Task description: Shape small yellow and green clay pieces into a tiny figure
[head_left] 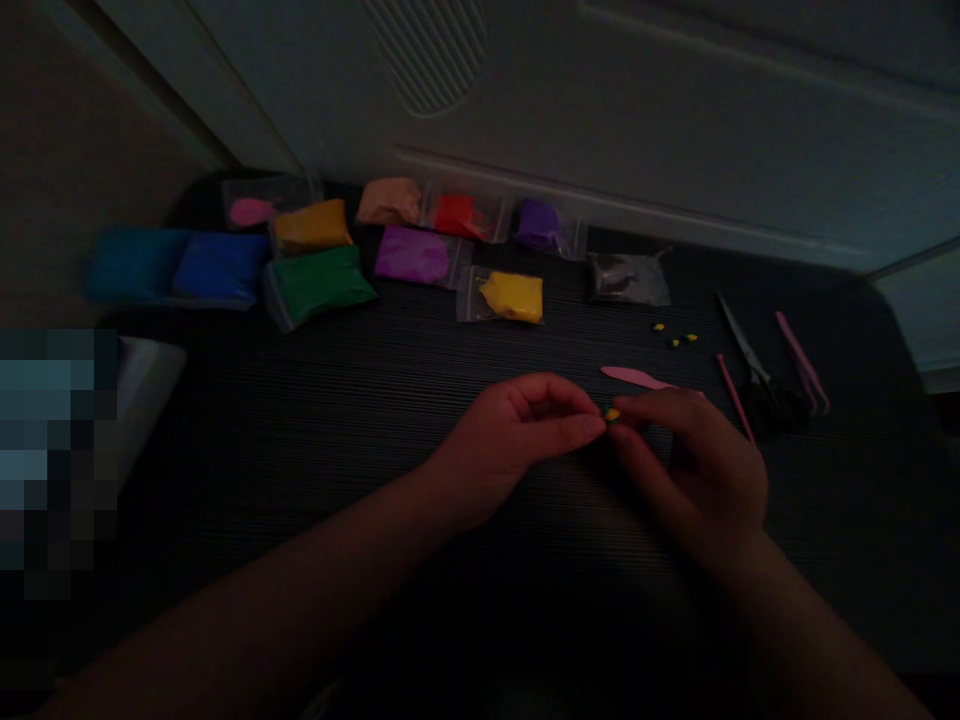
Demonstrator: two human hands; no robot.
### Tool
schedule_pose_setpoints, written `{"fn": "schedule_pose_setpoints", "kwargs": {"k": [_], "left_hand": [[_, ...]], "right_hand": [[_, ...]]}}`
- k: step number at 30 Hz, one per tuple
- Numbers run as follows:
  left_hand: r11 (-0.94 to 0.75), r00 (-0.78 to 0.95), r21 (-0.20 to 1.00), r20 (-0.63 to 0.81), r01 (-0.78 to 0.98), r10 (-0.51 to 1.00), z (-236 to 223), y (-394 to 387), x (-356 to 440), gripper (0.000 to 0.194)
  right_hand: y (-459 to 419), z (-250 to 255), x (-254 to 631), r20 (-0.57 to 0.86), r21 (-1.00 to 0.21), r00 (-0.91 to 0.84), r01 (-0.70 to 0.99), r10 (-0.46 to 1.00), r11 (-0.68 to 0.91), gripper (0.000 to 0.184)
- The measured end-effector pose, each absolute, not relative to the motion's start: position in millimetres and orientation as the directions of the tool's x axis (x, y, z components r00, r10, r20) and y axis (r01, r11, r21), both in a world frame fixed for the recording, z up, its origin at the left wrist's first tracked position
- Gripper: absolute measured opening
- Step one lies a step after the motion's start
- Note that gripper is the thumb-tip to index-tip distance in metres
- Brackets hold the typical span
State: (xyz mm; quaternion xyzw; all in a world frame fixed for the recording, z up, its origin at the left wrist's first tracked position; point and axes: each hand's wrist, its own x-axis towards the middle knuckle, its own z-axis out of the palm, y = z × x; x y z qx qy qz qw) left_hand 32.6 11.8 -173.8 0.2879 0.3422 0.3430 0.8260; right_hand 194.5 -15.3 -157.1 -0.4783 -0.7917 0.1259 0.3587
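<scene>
Between my two hands is a tiny green-and-yellow clay piece (612, 414). My left hand (517, 430) pinches its green end between thumb and index finger. From the other side, my right hand (694, 465) closes thumb and index finger at its yellow end. The fingertips cover part of the piece. Just beyond my right hand lies a pink clay knife (637, 377), its far end partly hidden by the hand. Several similar green-and-yellow pieces (673, 343) rest on the dark table farther back.
Bags of coloured clay line the back, including green (322, 285), blue (221, 270), yellow (517, 297), purple (538, 225) and grey (628, 277). At right lie scissors (750, 350), a thin pink stick (735, 397) and pink tweezers (801, 355). A pale panel (525, 120) stands behind the table.
</scene>
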Motion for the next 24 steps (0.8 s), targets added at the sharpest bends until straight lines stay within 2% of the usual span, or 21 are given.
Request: {"fn": "schedule_pose_setpoints", "kwargs": {"k": [10, 18, 24], "left_hand": [[0.562, 0.495, 0.696, -0.331, -0.447, 0.803, -174.2, 12.0, 34.6, 0.01], [0.588, 0.502, 0.68, -0.358, -0.437, 0.787, -175.4, 13.3, 34.7, 0.013], [0.61, 0.52, 0.661, -0.368, -0.437, 0.771, -175.7, 13.9, 34.2, 0.013]], "right_hand": [[-14.5, -159.4, 193.7, 0.428, -0.517, -0.313, 0.685, 0.848, 0.514, 0.021], [-15.5, -160.9, 193.7, 0.475, -0.458, -0.306, 0.715, 0.825, 0.528, 0.021], [-17.1, -163.2, 196.1, 0.494, -0.462, -0.329, 0.685, 0.805, 0.564, 0.025]]}}
